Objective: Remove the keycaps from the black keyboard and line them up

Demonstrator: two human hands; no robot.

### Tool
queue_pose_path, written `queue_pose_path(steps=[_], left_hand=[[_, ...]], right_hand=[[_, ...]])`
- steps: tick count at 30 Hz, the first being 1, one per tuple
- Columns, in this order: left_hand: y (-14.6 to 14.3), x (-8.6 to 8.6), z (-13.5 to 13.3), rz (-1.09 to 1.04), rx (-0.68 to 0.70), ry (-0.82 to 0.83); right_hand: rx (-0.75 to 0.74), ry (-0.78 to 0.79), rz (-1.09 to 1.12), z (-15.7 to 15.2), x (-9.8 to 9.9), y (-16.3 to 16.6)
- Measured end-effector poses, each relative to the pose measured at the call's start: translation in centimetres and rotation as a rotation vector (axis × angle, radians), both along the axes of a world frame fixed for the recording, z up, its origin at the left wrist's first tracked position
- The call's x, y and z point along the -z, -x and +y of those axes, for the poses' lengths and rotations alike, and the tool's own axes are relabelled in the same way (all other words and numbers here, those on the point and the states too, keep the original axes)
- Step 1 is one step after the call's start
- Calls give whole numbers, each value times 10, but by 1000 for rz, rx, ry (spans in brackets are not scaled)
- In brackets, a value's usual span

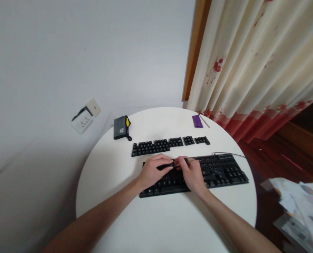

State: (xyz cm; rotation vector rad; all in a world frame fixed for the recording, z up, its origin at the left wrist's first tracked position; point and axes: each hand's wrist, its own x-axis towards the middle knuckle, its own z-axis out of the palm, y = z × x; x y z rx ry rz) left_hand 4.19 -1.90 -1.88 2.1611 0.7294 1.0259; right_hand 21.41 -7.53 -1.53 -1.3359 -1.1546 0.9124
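Observation:
A black keyboard (219, 174) lies across the white round table, with keycaps gone from its upper rows. Over its left half, my left hand (154, 171) is closed, thumb and fingers pinching a small black keycap (169, 164). Close beside it, my right hand (192, 173) is closed around a thin wire keycap puller (176, 163), mostly hidden by the fingers. The fingertips of both hands nearly meet. Behind the keyboard, loose black keycaps (152, 146) stand in rows, with a smaller block of keycaps (188, 140) and another group (202, 140) to the right.
On the table (156, 225), a dark grey pouch (121, 128) with a yellow patch sits at the back left. A purple cloth (197, 121) and a thin pale stick (205, 121) lie at the back right. The keyboard's cable (230, 153) runs over the right edge.

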Motion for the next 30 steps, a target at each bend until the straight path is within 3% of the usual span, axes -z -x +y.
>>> queue_pose_path(steps=[14, 19, 27, 30], left_hand=[[1, -3, -1, -7, -1, -26], [1, -1, 1, -21, -25, -21], [2, -4, 2, -25, -35, 24], [3, -5, 3, -44, -33, 35]], right_hand=[[18, 5, -43, -1, 2, -1], [48, -162, -188, -4, -4, -4], [-196, -262, -391, -7, -5, -9], [-225, -263, -455, -7, -4, -9]])
